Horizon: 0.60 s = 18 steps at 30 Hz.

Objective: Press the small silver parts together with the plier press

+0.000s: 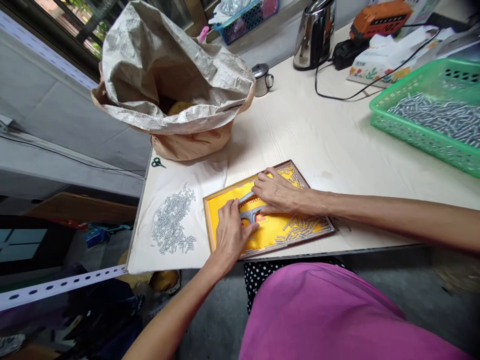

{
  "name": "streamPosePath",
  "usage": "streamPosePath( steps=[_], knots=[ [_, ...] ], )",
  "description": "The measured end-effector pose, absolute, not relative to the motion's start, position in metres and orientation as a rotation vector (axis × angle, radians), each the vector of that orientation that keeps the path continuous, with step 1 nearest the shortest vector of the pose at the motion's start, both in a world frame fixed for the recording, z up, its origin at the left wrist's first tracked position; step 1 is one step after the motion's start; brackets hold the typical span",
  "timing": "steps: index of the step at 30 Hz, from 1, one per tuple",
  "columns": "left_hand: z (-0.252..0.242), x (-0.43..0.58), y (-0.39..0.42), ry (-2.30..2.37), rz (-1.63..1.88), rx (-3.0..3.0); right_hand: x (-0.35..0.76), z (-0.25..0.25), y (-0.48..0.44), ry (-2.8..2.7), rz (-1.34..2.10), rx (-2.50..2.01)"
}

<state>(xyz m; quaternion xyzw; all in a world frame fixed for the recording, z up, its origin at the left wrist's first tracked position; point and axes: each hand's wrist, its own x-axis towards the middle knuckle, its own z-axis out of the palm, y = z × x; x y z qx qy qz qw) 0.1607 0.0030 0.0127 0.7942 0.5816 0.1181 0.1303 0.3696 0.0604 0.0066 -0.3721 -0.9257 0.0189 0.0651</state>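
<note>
A grey plastic piece [249, 215] with two arms, like a clip or plier handle, lies between my hands over a shallow framed tray [225, 192] with a yellow bottom. My left hand [229, 232] grips its left end, thumb below and fingers above. My right hand [275, 190] is closed around the right ends of its arms; its fingertips are partly hidden. Small silvery metal pieces [300, 229], perhaps springs, lie in the tray's right corners. Left of the tray, a pile of short silvery pieces [172, 220] rests on a white cloth [202, 180].
A large woven sack [195, 142] stands open behind the tray, with small green-handled scissors [158, 162] before it. A green basket [416, 135] of metal pieces is at right. A lidded metal cup [261, 82], a kettle [314, 37] and a black cable [348, 97] are at the back.
</note>
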Motion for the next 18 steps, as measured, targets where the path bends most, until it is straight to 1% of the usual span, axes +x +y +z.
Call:
streamPosePath(
  steps=[3, 8, 10, 15, 18],
  knots=[
    [0.007, 0.177, 0.015, 1.541, 0.201, 2.475, 0.364, 0.011, 0.051, -2.779, 0.095, -1.132],
    [0.01, 0.192, 0.03, 1.603, -0.02, 2.442, 0.358, -0.004, 0.044, -2.72, 0.143, -1.279],
    [0.014, 0.194, 0.031, 1.617, -0.074, 2.443, 0.358, -0.012, 0.044, -2.709, 0.166, -1.307],
    [0.018, 0.196, 0.034, 1.599, -0.2, 2.426, 0.362, -0.02, 0.044, -2.757, 0.286, -1.185],
    [0.014, 0.193, 0.036, 1.597, -0.165, 2.415, 0.365, -0.02, 0.045, -2.716, 0.314, -1.225]
  ],
)
